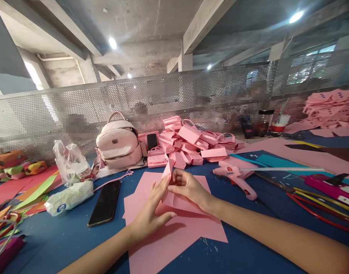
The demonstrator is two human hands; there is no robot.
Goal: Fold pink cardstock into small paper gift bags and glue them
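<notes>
- In the head view, a blue table (57,236) is full of things.
- Flat pink sheets (174,239) lie on it, right under the hands.
- Just past the hands is a big messy pile of pink paper shapes (188,142), some with loops on top.
- A pale pink backpack (120,146) stands to the left of the pile, and a small dark phone (152,141) is propped up between them.
- On the left side are a big black phone (104,203), a soft white pack (68,198) and a see-through plastic bag (70,161).
- On the right side, a pink glue gun (236,177) lies near the right hand (190,186), with red and yellow handles (323,205) farther over, next to a purple power strip (331,188).
- A metal screen with lots of little holes (163,91) stands behind it all.
- The folded pink paper (180,201) is up off the table, between the two hands, and its pointy end sticks up.
- The left hand (154,201) is spread wide, fingers long and leaning on the paper, thumb out to the side. It hides part of the paper.
- The right hand bends its fingers and pinches the paper's edge with its thumb.
</notes>
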